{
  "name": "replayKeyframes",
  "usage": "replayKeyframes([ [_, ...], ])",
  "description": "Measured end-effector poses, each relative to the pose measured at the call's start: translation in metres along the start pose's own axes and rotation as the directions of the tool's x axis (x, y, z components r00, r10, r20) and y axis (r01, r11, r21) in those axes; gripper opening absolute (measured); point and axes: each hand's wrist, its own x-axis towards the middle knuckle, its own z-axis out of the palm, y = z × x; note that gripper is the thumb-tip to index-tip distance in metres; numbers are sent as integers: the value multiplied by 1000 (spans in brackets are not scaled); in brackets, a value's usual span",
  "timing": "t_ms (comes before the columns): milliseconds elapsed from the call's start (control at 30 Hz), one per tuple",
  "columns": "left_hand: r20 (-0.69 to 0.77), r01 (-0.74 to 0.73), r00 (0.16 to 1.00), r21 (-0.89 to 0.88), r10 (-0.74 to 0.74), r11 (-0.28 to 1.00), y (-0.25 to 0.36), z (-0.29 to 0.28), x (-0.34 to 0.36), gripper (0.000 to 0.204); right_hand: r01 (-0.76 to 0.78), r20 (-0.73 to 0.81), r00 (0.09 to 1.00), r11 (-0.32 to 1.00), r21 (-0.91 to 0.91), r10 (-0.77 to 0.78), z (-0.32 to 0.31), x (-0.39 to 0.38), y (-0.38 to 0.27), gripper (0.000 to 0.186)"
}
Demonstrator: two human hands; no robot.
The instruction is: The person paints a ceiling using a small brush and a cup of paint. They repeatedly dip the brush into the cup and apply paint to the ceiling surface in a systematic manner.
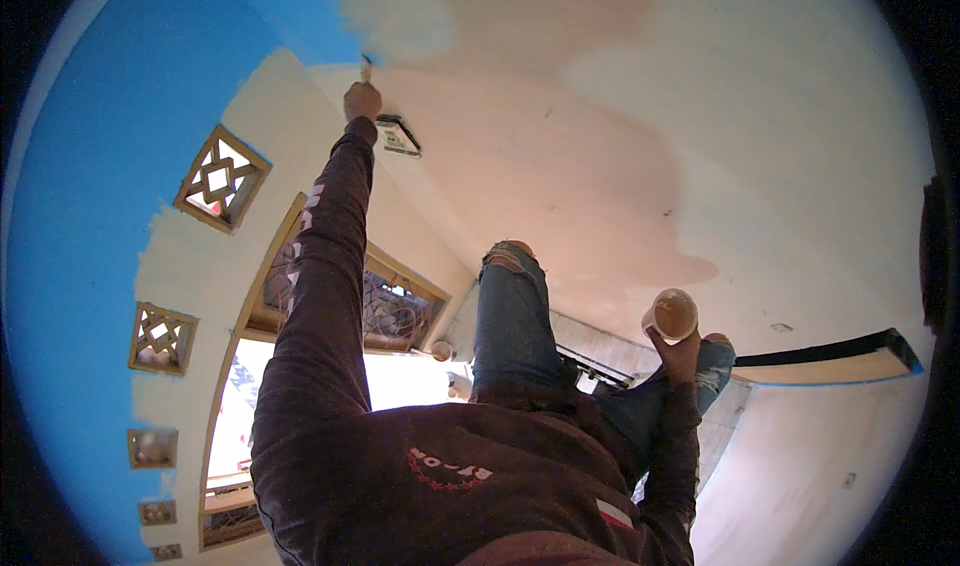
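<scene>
My left arm reaches far up, and my left hand (pixel 362 102) is closed around a paintbrush (pixel 366 69). The brush tip meets the pale surface right at the edge of a bright blue painted area (pixel 310 16). Close beside that hand, a dark-framed rectangular fitting (pixel 399 136) sits on the surface. Lower down at the right, my right hand (pixel 680 353) grips a pale cup (pixel 672 316) near my bent knee. Beige-pink liquid, looking like paint, shows inside the cup. A darker beige-pink patch (pixel 560 176) spreads over the pale surface.
Several square patterned vent blocks (pixel 222 178) line the blue-and-cream wall at the left. A wood-framed window opening (pixel 410 296) lies behind my left arm. A black-edged curved ledge (pixel 820 358) runs at the right. My legs in torn jeans (pixel 515 326) extend forward.
</scene>
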Motion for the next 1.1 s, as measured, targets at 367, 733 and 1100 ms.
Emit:
replayKeyframes([
  [367, -27, -210, 977, -252, 210, 945, 107, -51, -96, 36, 33, 41, 999, 999, -8, -33, -1, 1, 17, 70],
  [733, 198, -284, 898, -422, 393, 861, 45, -78, -78, 48, 7, 24, 1000, 1000, 6, -7, -3, 0, 9, 70],
  [1100, 175, -207, 964, 39, 198, 977, -45, -25, -16, 51, -12, 40, 999, 1000, 19, 11, 3, 5, 3, 63],
])
